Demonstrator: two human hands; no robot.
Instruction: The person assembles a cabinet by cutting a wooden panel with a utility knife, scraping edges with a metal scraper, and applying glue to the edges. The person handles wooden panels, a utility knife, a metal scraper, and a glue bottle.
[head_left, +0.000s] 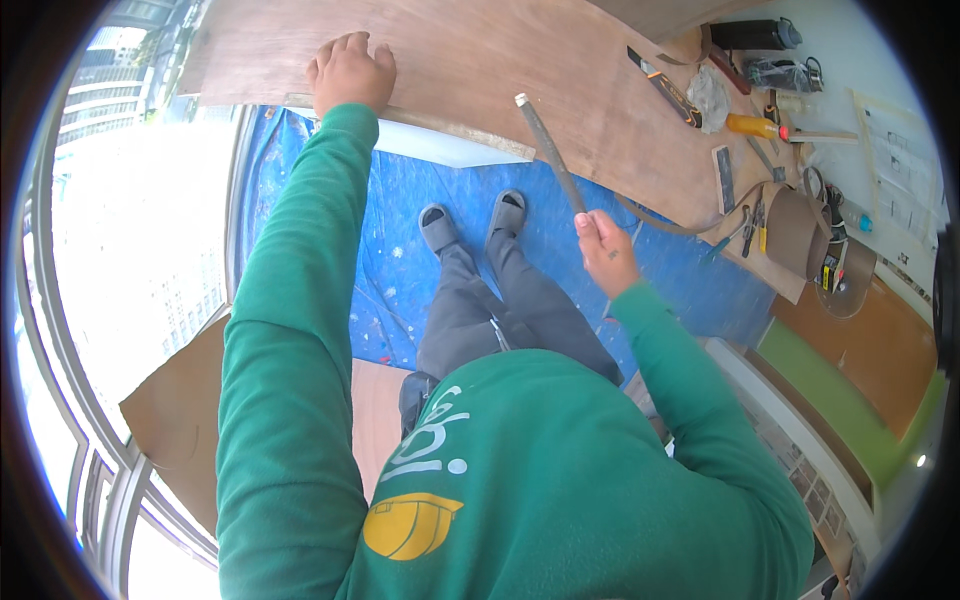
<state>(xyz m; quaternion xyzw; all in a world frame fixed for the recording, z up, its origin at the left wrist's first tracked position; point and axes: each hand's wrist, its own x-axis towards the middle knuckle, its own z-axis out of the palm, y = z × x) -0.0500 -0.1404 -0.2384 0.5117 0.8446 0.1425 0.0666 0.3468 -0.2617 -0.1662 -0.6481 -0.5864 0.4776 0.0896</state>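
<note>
My left hand point(352, 75) rests palm down on a reddish plywood sheet point(470, 60), close to its near edge, fingers spread a little and bent. Beneath that edge a white panel point(450, 148) with a raw, chip-like rim shows beside the hand. My right hand point(607, 252) is closed around the lower end of a grey-brown rod point(552, 155). The rod tilts up and leftward, and its pale tip lies in front of the plywood. Its exact kind is unclear.
On the plywood's right lie a saw with an orange-black handle point(675, 97), a yellow-handled tool point(752, 126), a dark flat block point(723, 180) and a brown tool pouch point(795, 230). A black bottle point(752, 36) lies behind. Blue sheeting point(390, 260) covers the floor; bright windows point(150, 210) stand left.
</note>
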